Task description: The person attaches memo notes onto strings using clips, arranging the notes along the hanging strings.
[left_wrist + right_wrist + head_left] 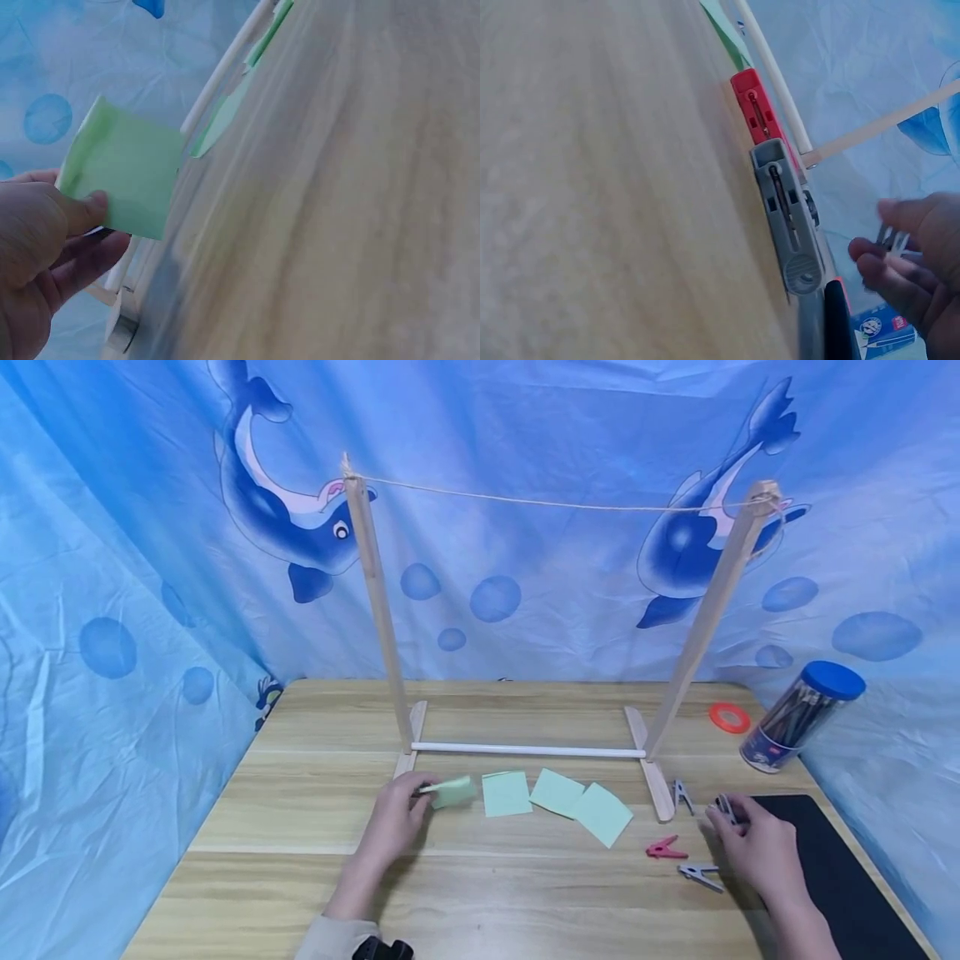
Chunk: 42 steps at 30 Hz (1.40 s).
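Between thumb and fingers my left hand pinches a green sticky note, raised off the table near the frame's left foot. To its right, several more green notes lie in a row on the table, the two rightmost overlapping. My right hand holds a grey clothespin in its fingertips, above the edge of the black mat. Left of that hand lie a red clothespin, a grey clothespin and another grey one by the frame's right foot.
A wooden frame with two posts and a white crossbar stands at the back, a string tied between its tops. Right of it are an orange tape ring, a blue-lidded pencil tub and a black mat.
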### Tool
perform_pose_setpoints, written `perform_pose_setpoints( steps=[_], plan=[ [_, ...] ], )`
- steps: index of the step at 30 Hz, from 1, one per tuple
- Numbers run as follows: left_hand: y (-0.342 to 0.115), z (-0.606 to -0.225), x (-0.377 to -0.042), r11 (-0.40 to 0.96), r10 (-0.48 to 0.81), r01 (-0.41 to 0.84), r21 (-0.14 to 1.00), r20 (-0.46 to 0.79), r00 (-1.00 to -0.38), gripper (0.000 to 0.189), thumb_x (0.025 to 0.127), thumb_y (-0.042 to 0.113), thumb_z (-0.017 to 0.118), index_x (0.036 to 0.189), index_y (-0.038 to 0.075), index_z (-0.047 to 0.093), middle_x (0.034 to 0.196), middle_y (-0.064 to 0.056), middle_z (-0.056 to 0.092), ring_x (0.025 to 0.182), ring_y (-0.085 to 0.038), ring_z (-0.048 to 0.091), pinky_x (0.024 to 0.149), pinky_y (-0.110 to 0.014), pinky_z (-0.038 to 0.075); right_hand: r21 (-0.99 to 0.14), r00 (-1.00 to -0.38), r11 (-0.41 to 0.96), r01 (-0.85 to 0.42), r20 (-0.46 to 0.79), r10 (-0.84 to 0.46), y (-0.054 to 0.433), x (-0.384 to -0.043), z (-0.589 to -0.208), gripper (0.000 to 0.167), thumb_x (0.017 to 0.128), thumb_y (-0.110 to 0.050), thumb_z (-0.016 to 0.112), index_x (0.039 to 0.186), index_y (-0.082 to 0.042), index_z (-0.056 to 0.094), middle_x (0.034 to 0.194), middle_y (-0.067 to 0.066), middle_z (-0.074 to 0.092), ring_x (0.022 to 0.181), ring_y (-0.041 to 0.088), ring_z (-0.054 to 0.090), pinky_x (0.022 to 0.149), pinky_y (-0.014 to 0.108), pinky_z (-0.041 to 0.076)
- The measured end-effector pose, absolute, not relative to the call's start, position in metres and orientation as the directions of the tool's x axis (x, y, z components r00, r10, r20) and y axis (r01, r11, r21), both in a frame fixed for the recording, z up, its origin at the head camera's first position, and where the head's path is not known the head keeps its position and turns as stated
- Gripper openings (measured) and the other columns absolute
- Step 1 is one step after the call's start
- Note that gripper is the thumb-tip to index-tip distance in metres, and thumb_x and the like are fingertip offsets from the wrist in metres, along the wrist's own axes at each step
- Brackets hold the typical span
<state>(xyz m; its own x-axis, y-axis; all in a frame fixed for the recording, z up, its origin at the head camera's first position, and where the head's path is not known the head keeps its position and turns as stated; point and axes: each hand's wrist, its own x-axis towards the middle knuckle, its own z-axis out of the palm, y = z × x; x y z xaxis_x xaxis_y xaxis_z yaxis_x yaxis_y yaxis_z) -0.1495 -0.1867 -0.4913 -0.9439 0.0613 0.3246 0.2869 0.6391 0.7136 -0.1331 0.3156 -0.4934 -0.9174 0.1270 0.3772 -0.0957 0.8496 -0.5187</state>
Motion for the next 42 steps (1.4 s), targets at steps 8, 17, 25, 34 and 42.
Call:
perform_pose_setpoints(
  steps=[8,17,25,34,42],
  plan=[
    [-0.187,-0.486,-0.155,0.499,0.008,0.315,0.807,0.359,-0.933,0.015,0.086,-0.008,0.075,0.097,0.002,0.075,0.093,-0.007,0.073,0.082,-0.018,0.071,0.069,-0.023,0.061,-0.509,-0.801,0.824,-0.251,0.587,0.119,0.310,-0.142,-0.484,0.034,0.079,-0.007,0.086,0.109,0.004,0.073,0.081,0.018,0.074,0.065,-0.025,0.046,0.055,0.002,0.040],
    [-0.184,-0.468,-0.161,0.364,-0.131,0.285,0.886,0.352,-0.927,0.017,0.086,-0.002,0.078,0.102,0.001,0.075,0.091,-0.009,0.074,0.078,-0.011,0.069,0.066,-0.023,0.061,-0.485,-0.748,0.770,-0.415,0.664,0.016,0.296,-0.155,-0.457,0.033,0.074,-0.002,0.086,0.104,0.001,0.072,0.066,0.002,0.064,0.056,-0.012,0.049,0.053,0.010,0.040],
    [-0.179,-0.450,-0.167,0.133,-0.301,0.203,0.970,0.235,-0.924,0.018,0.089,-0.003,0.075,0.105,-0.010,0.071,0.099,-0.025,0.073,0.077,-0.007,0.072,0.074,-0.024,0.062,-0.541,-0.758,0.660,-0.521,0.649,-0.068,0.279,-0.168,-0.432,0.035,0.078,0.005,0.082,0.111,0.003,0.071,0.082,0.009,0.067,0.062,-0.008,0.059,0.059,0.005,0.050],
    [-0.177,-0.430,-0.173,0.153,-0.298,0.158,0.976,0.198,-0.934,0.017,0.091,0.004,0.075,0.104,-0.007,0.072,0.096,-0.016,0.075,0.072,-0.007,0.070,0.069,-0.022,0.061,-0.546,-0.727,0.569,-0.615,0.673,-0.140,0.258,-0.182,-0.398,0.037,0.078,0.011,0.080,0.112,0.003,0.071,0.094,0.017,0.072,0.080,-0.012,0.062,0.067,0.005,0.053],
    [-0.175,-0.409,-0.185,0.068,-0.271,0.281,0.957,0.289,-0.918,0.014,0.091,-0.005,0.072,0.103,-0.011,0.068,0.095,-0.014,0.074,0.076,-0.009,0.073,0.070,-0.030,0.064,-0.495,-0.684,0.559,-0.665,0.704,-0.192,0.238,-0.195,-0.362,0.031,0.082,0.006,0.079,0.112,-0.001,0.072,0.092,0.008,0.072,0.081,-0.008,0.063,0.069,0.007,0.054]
  ],
)
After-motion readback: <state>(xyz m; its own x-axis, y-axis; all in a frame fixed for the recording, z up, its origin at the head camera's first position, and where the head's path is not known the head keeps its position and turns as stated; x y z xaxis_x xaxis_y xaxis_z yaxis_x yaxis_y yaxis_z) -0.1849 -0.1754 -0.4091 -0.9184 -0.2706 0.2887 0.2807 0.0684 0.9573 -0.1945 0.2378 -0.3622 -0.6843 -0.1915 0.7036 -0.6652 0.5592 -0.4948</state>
